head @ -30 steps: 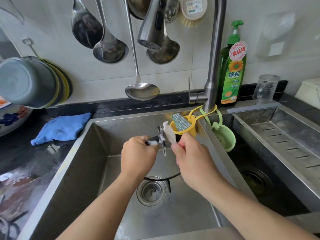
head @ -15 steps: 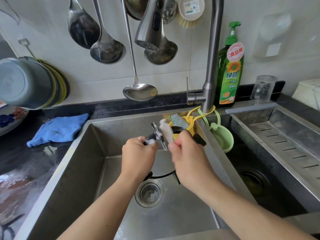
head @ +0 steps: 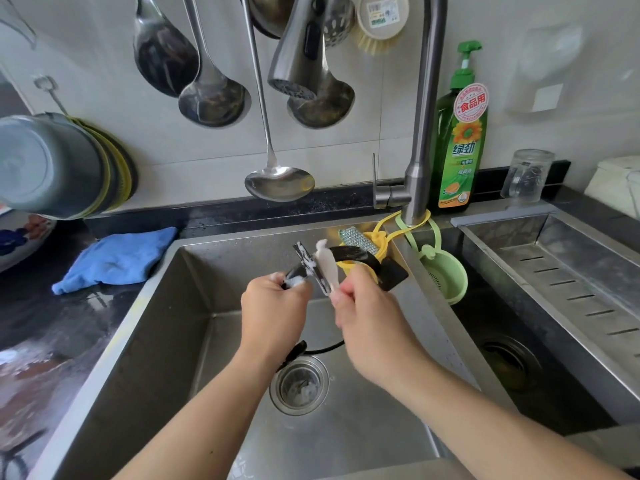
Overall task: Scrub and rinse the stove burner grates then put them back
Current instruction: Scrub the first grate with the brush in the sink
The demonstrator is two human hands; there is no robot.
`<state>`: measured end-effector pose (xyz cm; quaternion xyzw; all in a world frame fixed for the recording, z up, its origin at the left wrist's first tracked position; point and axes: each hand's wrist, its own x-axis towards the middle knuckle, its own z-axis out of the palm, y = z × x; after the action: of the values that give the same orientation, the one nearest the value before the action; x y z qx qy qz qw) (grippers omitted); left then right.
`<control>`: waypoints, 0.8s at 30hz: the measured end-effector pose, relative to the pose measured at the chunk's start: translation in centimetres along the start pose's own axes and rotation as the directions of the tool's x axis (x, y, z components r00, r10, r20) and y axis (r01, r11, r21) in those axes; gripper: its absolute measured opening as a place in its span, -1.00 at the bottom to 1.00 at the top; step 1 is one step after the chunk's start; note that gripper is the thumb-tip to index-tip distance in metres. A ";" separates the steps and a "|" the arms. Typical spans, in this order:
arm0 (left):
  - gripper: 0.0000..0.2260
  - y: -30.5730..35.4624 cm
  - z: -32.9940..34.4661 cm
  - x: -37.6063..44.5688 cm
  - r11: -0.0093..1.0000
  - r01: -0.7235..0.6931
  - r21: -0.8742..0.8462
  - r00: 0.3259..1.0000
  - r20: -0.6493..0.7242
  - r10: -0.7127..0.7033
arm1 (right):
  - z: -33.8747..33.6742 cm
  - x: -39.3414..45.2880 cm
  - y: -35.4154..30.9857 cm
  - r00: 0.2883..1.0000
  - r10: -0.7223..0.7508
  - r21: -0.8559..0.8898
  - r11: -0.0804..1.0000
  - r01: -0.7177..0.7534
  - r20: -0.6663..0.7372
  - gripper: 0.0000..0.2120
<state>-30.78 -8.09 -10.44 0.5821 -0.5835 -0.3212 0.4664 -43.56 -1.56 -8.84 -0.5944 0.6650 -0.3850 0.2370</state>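
A black ring-shaped burner grate (head: 356,255), streaked with white suds, is held upright over the left sink basin (head: 166,341). My left hand (head: 273,310) grips its rim on the left side. My right hand (head: 370,317) holds a pale soapy cloth (head: 326,263) pressed against one of the grate's prongs. The lower arc of the grate shows between my wrists, just above the drain (head: 299,384). The palms hide the rest of the ring.
The faucet (head: 420,133) stands behind with its spray head (head: 298,57) above the basin; no water runs. A yellow holder with a scouring pad (head: 356,239), a green strainer cup (head: 446,275), a dish soap bottle (head: 460,140), a blue cloth (head: 117,259) and hanging ladles (head: 214,98) surround it.
The grate has been turned in my hands, so more of its black band now shows on the right. My right hand has slid the cloth along the prong.
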 end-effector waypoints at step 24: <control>-0.67 0.2 -0.4 -0.2 0.993 -0.091 0.069 0.995 -0.028 0.093 | -0.5 0.2 0.1 0.999 -0.037 0.084 0.996 0.038 -0.005 -0.81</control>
<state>-30.53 -7.79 -10.12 0.5748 -0.6130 -0.2705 0.4697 -44.07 -1.67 -8.57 -0.5956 0.6375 -0.4180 0.2532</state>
